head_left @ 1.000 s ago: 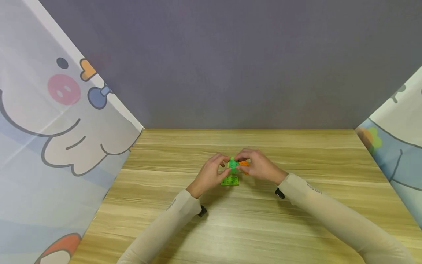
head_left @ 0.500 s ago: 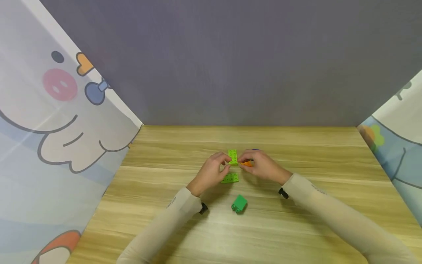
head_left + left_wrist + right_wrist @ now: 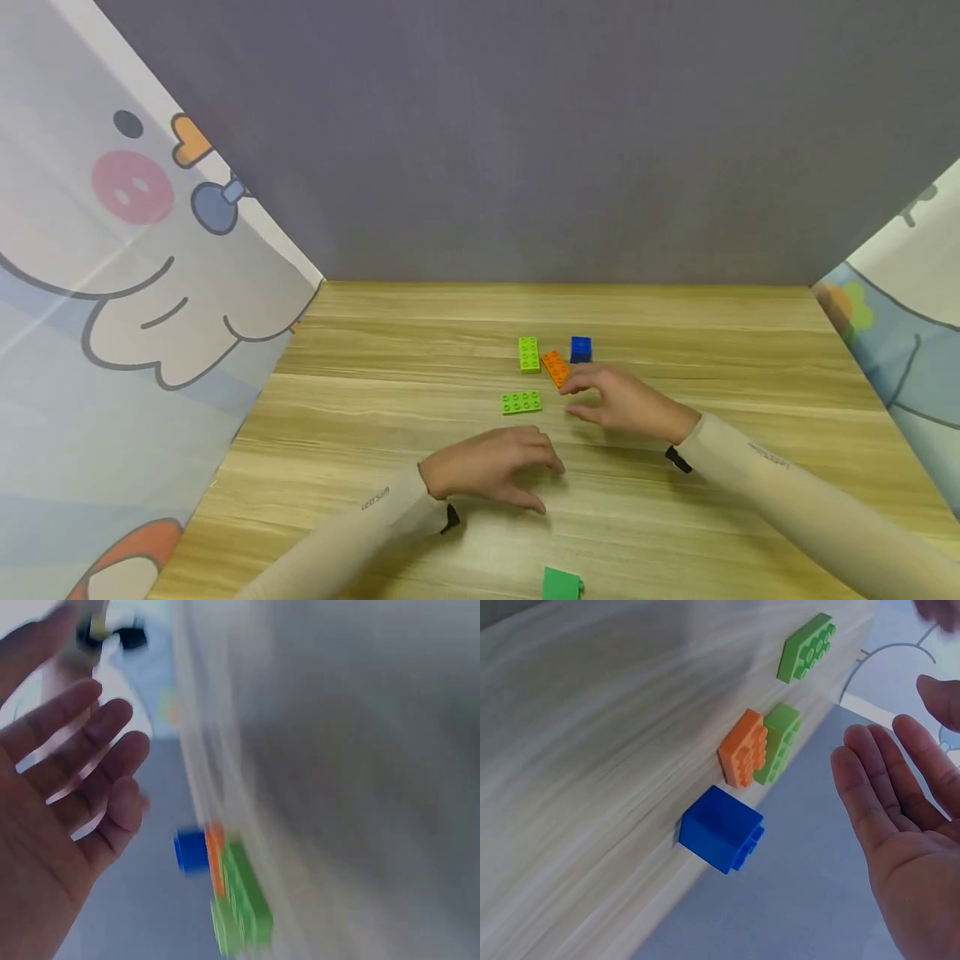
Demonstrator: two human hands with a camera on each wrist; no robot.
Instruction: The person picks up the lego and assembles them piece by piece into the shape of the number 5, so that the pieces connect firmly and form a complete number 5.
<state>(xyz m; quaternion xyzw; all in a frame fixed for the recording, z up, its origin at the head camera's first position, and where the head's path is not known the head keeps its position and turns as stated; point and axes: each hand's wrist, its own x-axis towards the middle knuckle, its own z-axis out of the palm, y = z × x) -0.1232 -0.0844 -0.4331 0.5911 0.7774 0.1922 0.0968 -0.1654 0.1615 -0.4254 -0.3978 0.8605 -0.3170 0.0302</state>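
Observation:
My left hand (image 3: 495, 467) hovers over the near middle of the table with its fingers spread and holds nothing. To its right my right hand (image 3: 622, 402) is empty too, fingers loosely bent, its fingertips close to the orange brick (image 3: 556, 368). A dark green brick (image 3: 561, 585) lies at the bottom edge of the head view, cut off by the frame, nearer the body than the left hand. One light green brick (image 3: 528, 355) stands left of the orange one, and another light green brick (image 3: 521, 402) lies in front. A blue brick (image 3: 720, 829) sits beyond the right hand.
The wood-grain table (image 3: 360, 350) meets a grey panel (image 3: 570, 167) along its far edge. Printed cartoon sheets (image 3: 150, 275) hang at the left and right sides. The left wrist view is blurred.
The dark green brick, between both hands' fingertips a second ago, has dropped away towards the body. My left hand has moved nearer the body; my right hand has drawn back slightly, uncovering the blue brick.

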